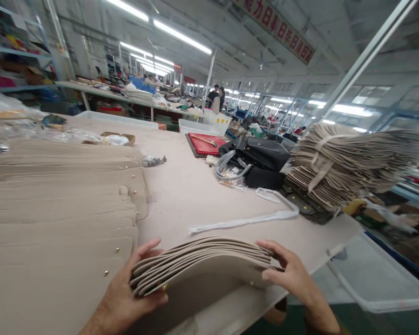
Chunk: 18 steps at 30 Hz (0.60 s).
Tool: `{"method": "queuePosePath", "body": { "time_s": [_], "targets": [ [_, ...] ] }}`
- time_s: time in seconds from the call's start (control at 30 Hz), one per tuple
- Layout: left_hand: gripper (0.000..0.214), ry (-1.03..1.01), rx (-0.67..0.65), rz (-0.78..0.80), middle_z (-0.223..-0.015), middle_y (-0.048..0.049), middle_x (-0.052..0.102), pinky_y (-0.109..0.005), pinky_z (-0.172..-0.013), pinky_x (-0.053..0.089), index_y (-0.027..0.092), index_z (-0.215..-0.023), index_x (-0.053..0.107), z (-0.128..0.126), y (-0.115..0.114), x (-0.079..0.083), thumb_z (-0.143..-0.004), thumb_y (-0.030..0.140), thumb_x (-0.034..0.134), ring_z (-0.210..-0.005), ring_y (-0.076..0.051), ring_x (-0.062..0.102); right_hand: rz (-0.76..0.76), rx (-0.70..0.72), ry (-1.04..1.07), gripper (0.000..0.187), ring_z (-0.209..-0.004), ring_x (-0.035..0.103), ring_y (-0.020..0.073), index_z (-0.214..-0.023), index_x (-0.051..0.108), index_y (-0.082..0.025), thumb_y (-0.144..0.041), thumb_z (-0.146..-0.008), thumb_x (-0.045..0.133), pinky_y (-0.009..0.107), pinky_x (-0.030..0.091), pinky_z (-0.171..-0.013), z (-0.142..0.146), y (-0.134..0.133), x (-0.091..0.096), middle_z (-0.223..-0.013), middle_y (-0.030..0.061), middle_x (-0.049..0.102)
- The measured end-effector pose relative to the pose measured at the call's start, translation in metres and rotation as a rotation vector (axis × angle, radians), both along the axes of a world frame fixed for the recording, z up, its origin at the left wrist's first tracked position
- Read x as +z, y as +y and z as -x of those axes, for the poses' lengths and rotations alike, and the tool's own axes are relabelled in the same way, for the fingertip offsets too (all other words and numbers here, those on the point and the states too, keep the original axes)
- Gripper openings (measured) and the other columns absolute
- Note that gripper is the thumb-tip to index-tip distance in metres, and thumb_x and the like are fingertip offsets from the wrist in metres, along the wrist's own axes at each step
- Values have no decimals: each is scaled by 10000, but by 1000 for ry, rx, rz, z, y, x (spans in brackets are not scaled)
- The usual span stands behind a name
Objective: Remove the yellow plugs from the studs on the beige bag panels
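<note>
Between my two hands is a stack of beige leather panels, bowed upward in the middle and held at the table's front edge. My left hand grips its left end, thumb on the near face beside a small gold stud. At the right end my right hand pinches the stack, fingers over the top and thumb in front. Another gold stud shows on the near panel by the right hand. Many more beige panels with gold studs lie in overlapping rows to the left.
A white strip lies on the pale table. Behind it are a black handbag and a red tray-like item. A tied stack of beige pieces rises at the right. A white bin stands below the right edge.
</note>
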<state>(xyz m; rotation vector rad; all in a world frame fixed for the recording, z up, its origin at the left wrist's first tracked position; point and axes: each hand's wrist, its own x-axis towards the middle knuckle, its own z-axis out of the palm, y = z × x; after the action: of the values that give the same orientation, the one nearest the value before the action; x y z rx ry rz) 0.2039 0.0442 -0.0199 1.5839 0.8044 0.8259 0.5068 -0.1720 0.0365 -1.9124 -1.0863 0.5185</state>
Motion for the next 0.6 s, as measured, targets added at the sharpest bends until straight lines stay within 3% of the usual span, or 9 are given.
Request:
{"method": "queuePosePath", "body": {
  "time_s": [0.13, 0.3, 0.43, 0.5, 0.6],
  "targets": [
    [608, 43, -35, -6, -934, 12, 729, -282, -643, 561, 273, -1082, 618, -3, 4, -5, -506, 361, 793, -735, -212, 671, -287, -80, 188, 683, -940, 674, 340, -1111, 672, -210, -632, -584, 773, 435, 541, -815, 1, 0, -33, -1049, 131, 716],
    [546, 104, -26, -26, -890, 68, 730, -317, -730, 573, 302, -974, 642, -1, 8, -11, -512, 538, 812, -771, -222, 680, -453, -118, 315, 676, -913, 665, 298, -1133, 640, -214, -765, -756, 534, 403, 539, -785, 4, 7, -46, -1026, 116, 695],
    [567, 86, -68, -25, -924, 57, 734, -322, -694, 573, 319, -988, 646, -1, 9, -13, -499, 550, 814, -799, -245, 682, -476, -151, 414, 656, -924, 670, 296, -1147, 623, -202, -744, -813, 462, 407, 545, -791, 9, 11, -47, -1066, 126, 685],
    [548, 64, -68, -28, -912, 68, 730, -314, -688, 572, 332, -1005, 642, -2, 8, -11, -520, 517, 816, -774, -231, 679, -450, -141, 366, 668, -947, 666, 308, -1144, 635, -201, -750, -797, 482, 416, 538, -819, 13, 13, -46, -1066, 127, 692],
    [527, 66, -46, -22, -883, 70, 733, -311, -751, 574, 310, -1002, 646, -3, 5, -7, -538, 481, 828, -774, -215, 681, -295, -105, 191, 587, -984, 655, 319, -1110, 680, -191, -667, -781, 582, 420, 518, -867, 14, 14, -33, -1054, 118, 711]
  ]
}}
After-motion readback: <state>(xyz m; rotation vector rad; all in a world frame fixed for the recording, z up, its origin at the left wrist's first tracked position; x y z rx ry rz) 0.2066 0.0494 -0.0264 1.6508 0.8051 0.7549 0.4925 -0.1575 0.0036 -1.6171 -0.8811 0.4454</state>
